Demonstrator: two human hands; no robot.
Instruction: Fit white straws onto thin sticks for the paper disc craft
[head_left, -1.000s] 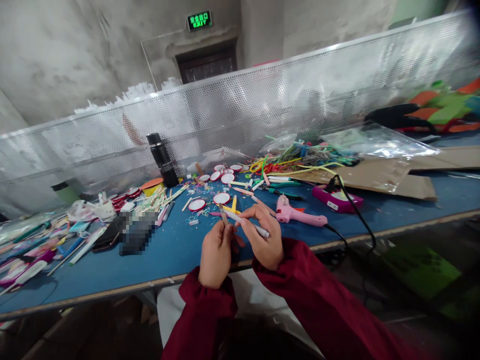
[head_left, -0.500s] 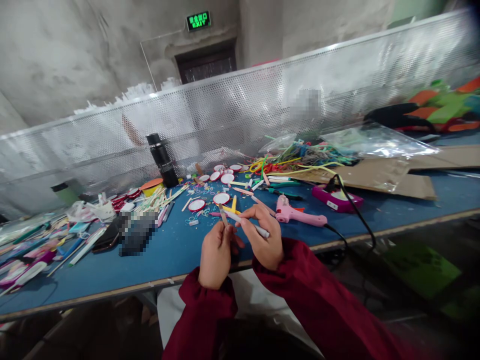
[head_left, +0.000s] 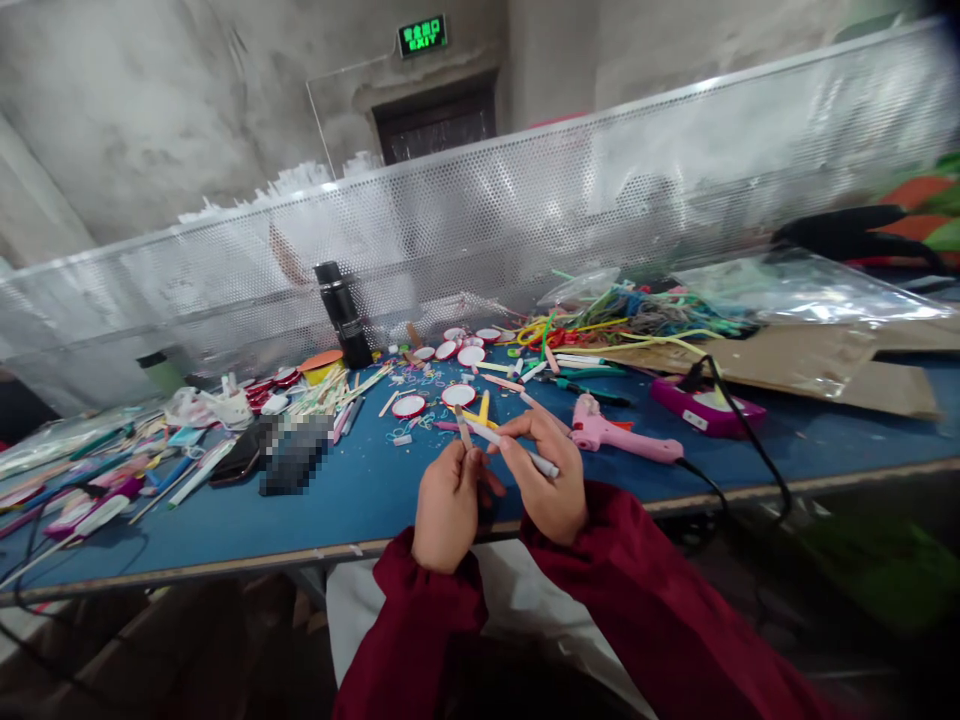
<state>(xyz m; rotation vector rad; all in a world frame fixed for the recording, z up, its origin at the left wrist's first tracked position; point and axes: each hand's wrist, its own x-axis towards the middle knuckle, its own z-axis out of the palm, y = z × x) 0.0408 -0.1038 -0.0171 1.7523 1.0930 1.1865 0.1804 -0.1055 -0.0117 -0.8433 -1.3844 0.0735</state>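
My left hand [head_left: 448, 512] is closed on a narrow, flat wooden craft stick [head_left: 463, 430], which points up and away from me. A white marker pen [head_left: 544, 464] lies in a writing grip in my right hand [head_left: 553, 488], its tip end close to the stick. Whether tip and stick touch, I cannot tell. Just beyond my hands are yellow pens [head_left: 484, 406] and small round red-rimmed discs [head_left: 459, 395] with white faces. To the right of my right hand rests a pink glue gun [head_left: 626, 440].
On the blue table [head_left: 360, 520], a black bottle [head_left: 343, 318] stands near a perforated metal screen [head_left: 465, 220]. Sticks and pens clutter the left, beside a dark phone [head_left: 244, 455]. Coloured cords [head_left: 645, 312], cardboard [head_left: 810, 360] and a purple box [head_left: 705, 405] with a black cable lie right.
The camera view has turned slightly left, so the whole scene sits further right. Both hands keep their grips, with little visible movement between stick and pen.
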